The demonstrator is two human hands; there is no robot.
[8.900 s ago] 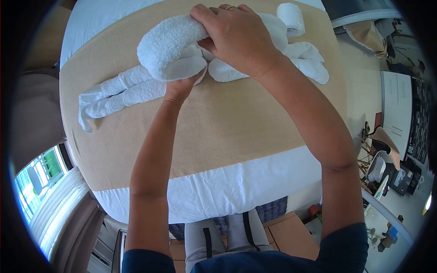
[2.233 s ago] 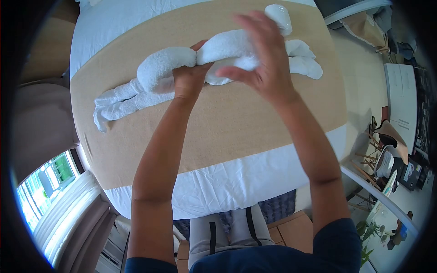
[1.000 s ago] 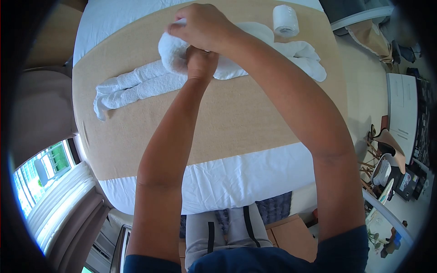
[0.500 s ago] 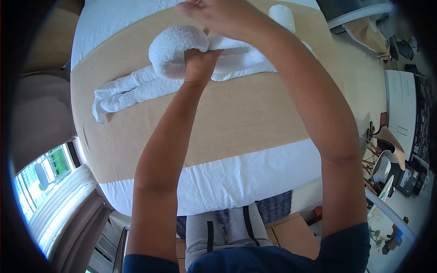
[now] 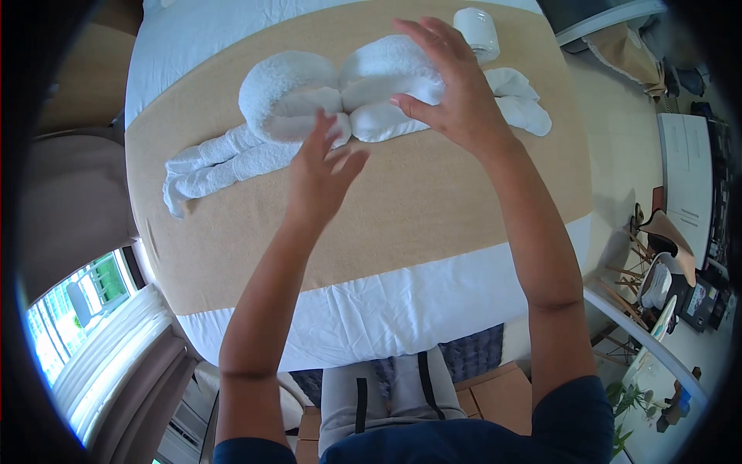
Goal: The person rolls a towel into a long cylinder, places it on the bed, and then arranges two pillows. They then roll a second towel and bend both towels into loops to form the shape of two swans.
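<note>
Two white towels lie on the beige bed runner (image 5: 433, 209), bent into arches that meet in the middle. The left towel (image 5: 270, 85) trails off in a long double roll toward the left. The right towel (image 5: 379, 62) ends in a shorter double roll (image 5: 522, 100) on the far side of my wrist. My left hand (image 5: 321, 174) is open in front of the left towel, its fingertips overlapping the towel's inner end. Fingers spread, my right hand (image 5: 456, 97) is at the outer curve of the right towel. Neither hand grips anything.
A white roll (image 5: 477, 35) stands behind the right towel. White sheet (image 5: 371, 309) borders the runner along the bed's near edge. To the left are a window (image 5: 85, 294) and curtains (image 5: 116, 363). A chair (image 5: 668, 243) and a white cabinet (image 5: 688, 170) are at the right.
My left hand has come out of the left towel's loop and drawn back toward me. My right hand has moved right and nearer, uncovering the right towel's arch.
</note>
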